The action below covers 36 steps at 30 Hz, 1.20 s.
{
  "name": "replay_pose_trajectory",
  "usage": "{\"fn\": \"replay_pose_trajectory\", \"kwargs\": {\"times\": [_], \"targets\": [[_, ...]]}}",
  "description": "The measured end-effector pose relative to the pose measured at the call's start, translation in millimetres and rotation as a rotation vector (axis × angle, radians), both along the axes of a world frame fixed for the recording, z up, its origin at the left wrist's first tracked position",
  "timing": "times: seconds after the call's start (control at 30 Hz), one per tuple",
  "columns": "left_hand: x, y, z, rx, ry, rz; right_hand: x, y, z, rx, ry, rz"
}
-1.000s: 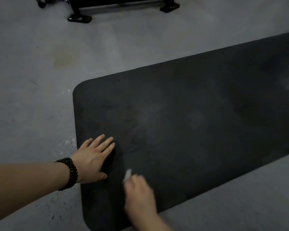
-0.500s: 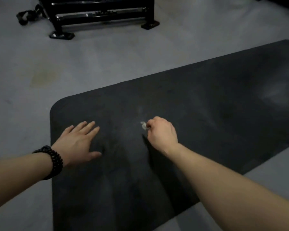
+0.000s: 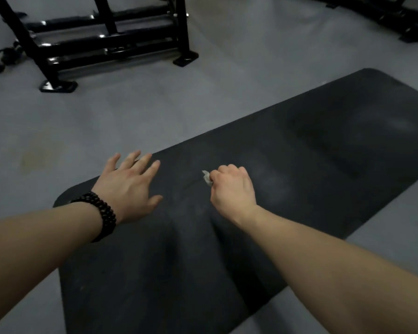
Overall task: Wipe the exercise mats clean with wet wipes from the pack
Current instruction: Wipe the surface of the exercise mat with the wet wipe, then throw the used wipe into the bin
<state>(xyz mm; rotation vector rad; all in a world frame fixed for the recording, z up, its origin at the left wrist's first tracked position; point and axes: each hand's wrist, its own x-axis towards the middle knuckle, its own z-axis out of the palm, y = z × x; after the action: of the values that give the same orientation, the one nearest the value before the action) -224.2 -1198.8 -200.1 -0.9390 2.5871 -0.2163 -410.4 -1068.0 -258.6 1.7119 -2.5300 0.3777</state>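
Gripping a balled wet wipe in my right hand mid-mat, left hand flat, fingers spread, at its far edge; risk: small wad likely skips patches.

Grey floor with a black metal rack standing on it. Left of the rack, a black strap. Far right of the rack, another dark frame.

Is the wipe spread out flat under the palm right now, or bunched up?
Bunched up. The right hand is fisted around the wet wipe, with only a small crumpled white tuft poking out on the mat.
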Motion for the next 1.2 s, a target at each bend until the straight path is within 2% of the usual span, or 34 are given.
{"fn": "replay_pose_trajectory", "kwargs": {"times": [0.17,0.5,0.73,0.93,1.2], "targets": [[-26.8,13.8,108.2,0.043,-0.015,-0.018,-26.2,25.1,117.9,-0.03,0.043,-0.087],[-128.9,57.1,426.6,0.156,0.093,-0.15,-100.9,82.5,439.1,-0.044,0.067,-0.257],[-182.4,101.8,604.0,0.205,0.182,-0.185,-150.5,119.3,626.3,-0.091,0.098,-0.333],[-215.6,150.6,712.1,0.254,0.214,-0.198,-170.2,169.8,751.6,-0.061,0.039,-0.498],[-235.5,207.3,776.5,0.271,0.238,-0.213,-159.9,251.7,851.8,-0.055,-0.029,-0.625]]}}
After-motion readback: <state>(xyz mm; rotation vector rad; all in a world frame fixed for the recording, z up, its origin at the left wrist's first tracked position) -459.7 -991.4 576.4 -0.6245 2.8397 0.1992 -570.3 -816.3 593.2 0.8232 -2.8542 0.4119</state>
